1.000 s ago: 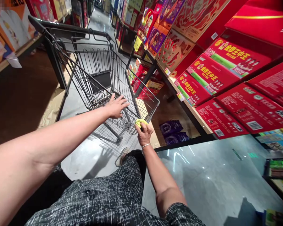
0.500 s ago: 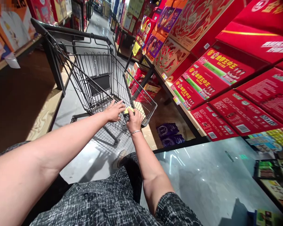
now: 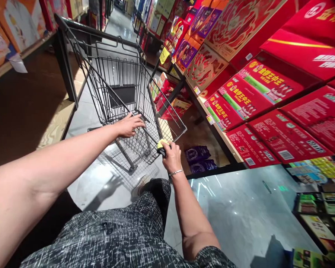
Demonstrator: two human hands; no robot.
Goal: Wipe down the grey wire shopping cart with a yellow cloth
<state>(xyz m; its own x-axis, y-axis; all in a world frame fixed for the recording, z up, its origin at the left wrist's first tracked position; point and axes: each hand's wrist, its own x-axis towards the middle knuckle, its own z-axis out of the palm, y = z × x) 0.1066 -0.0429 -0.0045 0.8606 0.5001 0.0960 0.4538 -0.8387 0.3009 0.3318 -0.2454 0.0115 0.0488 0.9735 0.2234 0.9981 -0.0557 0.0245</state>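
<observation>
A black wire shopping cart stands before me, its front end nearest. My right hand, with a thin bracelet at the wrist, grips a small rounded yellow-and-black object just off the near corner of the cart; its exact kind I cannot make out. Over the cart's near rim, my left hand reaches with fingers stretched and holds nothing. Whether its fingertips touch the wire is unclear.
Shelving with stacked red boxes runs along the right, with purple packs on its lowest level. A wooden-edged shelf borders the left. Grey tiled floor shows on the lower right, and a shoe is below the cart.
My right hand has moved right and towards me with the yellow-and-black object, away from the cart's rim. My left hand has shifted slightly left, widening the gap between the hands.
</observation>
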